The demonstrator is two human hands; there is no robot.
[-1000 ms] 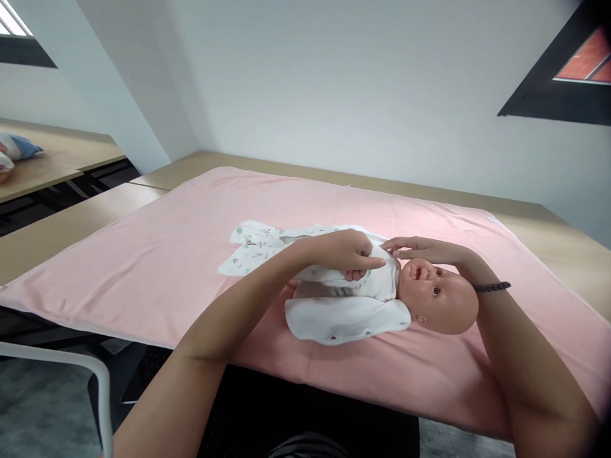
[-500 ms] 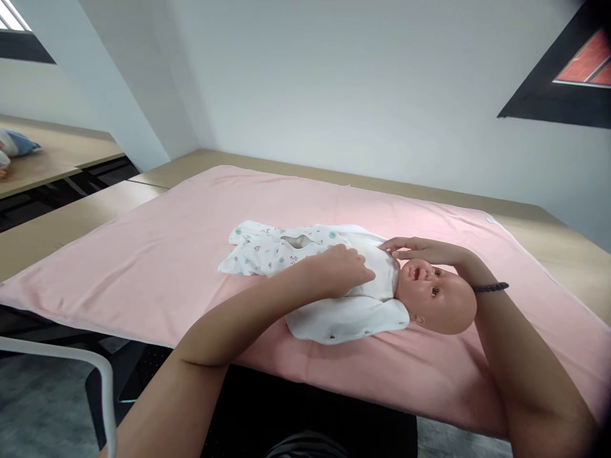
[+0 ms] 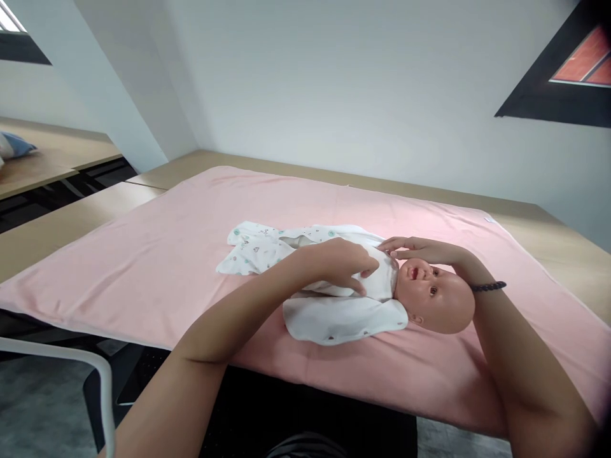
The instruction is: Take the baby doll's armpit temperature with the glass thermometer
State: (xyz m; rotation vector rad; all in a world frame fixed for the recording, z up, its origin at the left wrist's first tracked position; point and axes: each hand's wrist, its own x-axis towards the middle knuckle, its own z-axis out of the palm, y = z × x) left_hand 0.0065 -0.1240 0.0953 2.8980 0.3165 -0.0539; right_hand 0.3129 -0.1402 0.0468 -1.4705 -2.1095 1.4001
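A baby doll (image 3: 442,299) lies on its back on a pink blanket (image 3: 176,235), head to the right and face turned up. It wears a white baby outfit (image 3: 255,251) with small coloured prints, and the sleeve nearer me is spread along its side. Over the doll's chest, my left hand (image 3: 346,264) has its thumb apart from the bent fingers, with nothing seen between them. Beyond the doll's neck, my right hand (image 3: 422,249) reaches to the far shoulder with fingers stretched out, the tips at the collar. My left hand and forearm hide part of the outfit's middle.
The blanket covers most of a wooden table (image 3: 518,219) standing against a white wall. At the far left, a second table (image 3: 52,143) bears a blue and white item (image 3: 16,145). A white curved tube (image 3: 102,375) and a black chair (image 3: 305,407) are at the near side.
My left hand has shifted slightly right over the chest, and its thumb has come away from the fingers. My right hand stays by the far shoulder. The view has moved slightly.
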